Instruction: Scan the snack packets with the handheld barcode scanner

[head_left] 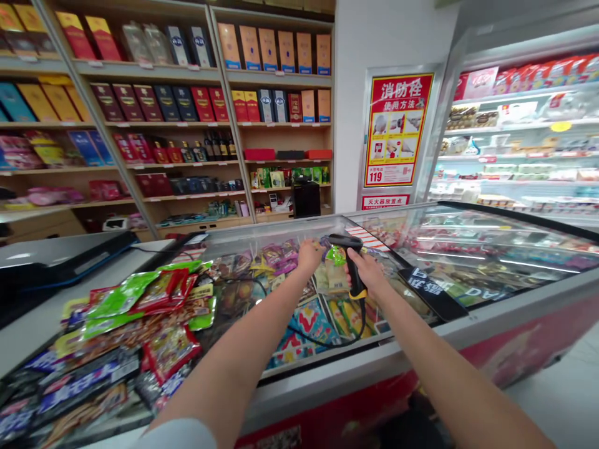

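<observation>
My right hand (364,273) grips the handle of a black handheld barcode scanner (352,265) with a yellow band, its head pointing toward my left hand. My left hand (309,257) is raised over the glass lid of a chest freezer, its fingers turned toward the scanner. Between the hands is a small clear snack packet with a green top (336,265). I cannot tell whether my left hand holds it. A black cable (299,330) runs down from the scanner across the glass.
Loose snack packets (140,324) lie heaped on the freezer's left end, beside a grey counter (32,324) with a black device (60,255). Wooden shelves of boxed liquor (163,106) stand behind. A lit refrigerated case (519,137) stands at the right, next to a red fire-hydrant poster (397,128).
</observation>
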Tool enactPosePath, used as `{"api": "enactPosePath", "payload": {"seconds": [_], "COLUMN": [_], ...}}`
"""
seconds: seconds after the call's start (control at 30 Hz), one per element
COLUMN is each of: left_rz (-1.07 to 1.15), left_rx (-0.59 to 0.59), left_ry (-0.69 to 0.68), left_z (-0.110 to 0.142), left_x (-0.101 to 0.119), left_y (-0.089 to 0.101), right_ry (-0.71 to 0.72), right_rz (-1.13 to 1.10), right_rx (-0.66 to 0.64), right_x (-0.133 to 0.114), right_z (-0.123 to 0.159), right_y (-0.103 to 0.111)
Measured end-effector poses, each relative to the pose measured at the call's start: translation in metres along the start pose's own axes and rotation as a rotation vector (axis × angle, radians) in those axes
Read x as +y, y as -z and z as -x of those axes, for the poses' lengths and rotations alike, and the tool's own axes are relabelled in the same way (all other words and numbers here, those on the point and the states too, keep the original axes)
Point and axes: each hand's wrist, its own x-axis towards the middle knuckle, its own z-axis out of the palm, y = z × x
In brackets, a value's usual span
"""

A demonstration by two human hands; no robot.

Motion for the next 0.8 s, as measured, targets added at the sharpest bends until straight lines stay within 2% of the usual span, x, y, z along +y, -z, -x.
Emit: {"api": "enactPosePath", "payload": {"seconds": [0.13,0.27,0.37,0.47,0.53,0.63,0.73,0.8], "left_rz": [-0.087,-0.37,-0.661,-0.88,-0.933,-0.932,-0.921,-0.901], "left_rx": [0.199,0.359,0.359,0.312,0.277,0.206,0.209,0.284], "left_ry": [-0.026,-0.028,0.159,0.401,0.551,0.643,0.58,0.494], "left_z": [0.005,0.02,0.042,0.067,0.08,0.088,0.086,0.083], "left_x": [-0.031,-0.057,-0.072,-0.087,-0.099,-0.121,-0.142,-0.149], "left_y": [0.077,0.181,0.263,0.327,0.354,0.371,0.377,0.379], "right_ry": [-0.022,-0.043,-0.074,-0.104,-0.116,-0.113,-0.107,-0.102], "right_rz": [-0.016,-0.022,-0.027,-0.014,0.003,0.008,0.0,-0.003], "right_rx": [-0.085,-0.189,-0.271,-0.329,-0.351,-0.385,-0.414,-0.419], "right_x": [0.007,0.017,0.024,0.03,0.034,0.04,0.045,0.048], "right_z": [-0.002,-0.002,0.001,0.003,0.002,-0.001,-0.005,-0.007], "right_y": [-0.033,-0.074,-0.103,-0.129,-0.144,-0.161,-0.171,-0.174]}}
